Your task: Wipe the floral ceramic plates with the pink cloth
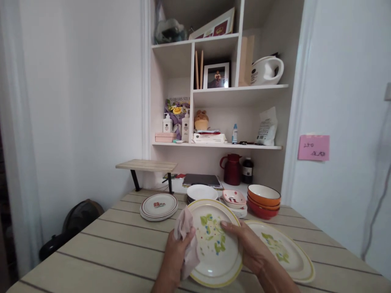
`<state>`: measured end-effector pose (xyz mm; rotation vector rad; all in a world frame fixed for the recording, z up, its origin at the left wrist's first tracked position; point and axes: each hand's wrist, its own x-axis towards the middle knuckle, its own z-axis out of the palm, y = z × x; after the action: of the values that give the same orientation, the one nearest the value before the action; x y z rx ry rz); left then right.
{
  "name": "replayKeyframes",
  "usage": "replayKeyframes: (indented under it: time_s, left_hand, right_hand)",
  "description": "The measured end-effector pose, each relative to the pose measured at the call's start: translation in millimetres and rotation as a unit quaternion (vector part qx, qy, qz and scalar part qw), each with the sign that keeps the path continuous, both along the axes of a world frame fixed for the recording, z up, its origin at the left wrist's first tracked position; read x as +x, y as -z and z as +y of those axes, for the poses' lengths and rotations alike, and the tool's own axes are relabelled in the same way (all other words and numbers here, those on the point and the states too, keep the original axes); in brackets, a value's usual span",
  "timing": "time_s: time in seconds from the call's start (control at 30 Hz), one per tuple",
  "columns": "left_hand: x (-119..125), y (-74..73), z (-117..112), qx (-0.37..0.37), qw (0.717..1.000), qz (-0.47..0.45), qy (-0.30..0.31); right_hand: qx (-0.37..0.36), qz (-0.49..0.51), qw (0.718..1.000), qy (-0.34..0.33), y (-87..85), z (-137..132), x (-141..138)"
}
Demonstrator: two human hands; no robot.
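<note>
A cream plate (214, 240) with a yellow rim and green flower pattern is tilted up above the table, facing me. My right hand (249, 248) grips its right edge, thumb across the face. My left hand (175, 254) is closed on a pale pink cloth (186, 234) that is pressed against the plate's left side. A second plate (287, 252) of the same pattern lies flat on the table just to the right, partly behind my right hand.
On the wooden table (122, 248) stand a stack of small plates (159, 206), a white bowl (201, 192), small dishes (234, 200) and stacked orange-red bowls (263, 200). Shelves with bottles and a red jug (232, 169) fill the back wall. A fan (79, 219) sits on the floor at left.
</note>
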<state>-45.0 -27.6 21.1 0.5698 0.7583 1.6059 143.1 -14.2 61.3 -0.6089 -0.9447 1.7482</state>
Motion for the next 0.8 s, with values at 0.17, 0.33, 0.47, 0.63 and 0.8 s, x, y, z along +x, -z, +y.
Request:
replayKeyframes:
  time_s: [0.17,0.33,0.47,0.63,0.8]
  left_hand:
    - [6,-5.2,0,-0.007,0.997,-0.024,0.078]
    - [17,-6.3,-1,-0.032,0.990,-0.099,0.098]
    - [24,-4.6,-2,-0.025,0.986,-0.128,0.103]
    - [37,6.4,2,-0.016,0.978,-0.152,0.142]
    - [42,7.9,5,-0.011,0.988,-0.124,0.086]
  right_hand:
    - [-0.037,0.036,0.994,0.101,14.7,9,-14]
    - [-0.047,0.079,0.987,0.130,16.4,14,-23]
    - [-0.040,0.098,0.986,0.129,12.5,16,-27]
    - [-0.043,0.115,0.982,0.143,24.1,16,-36]
    - [-0.077,0.151,0.970,0.174,31.1,12,-45]
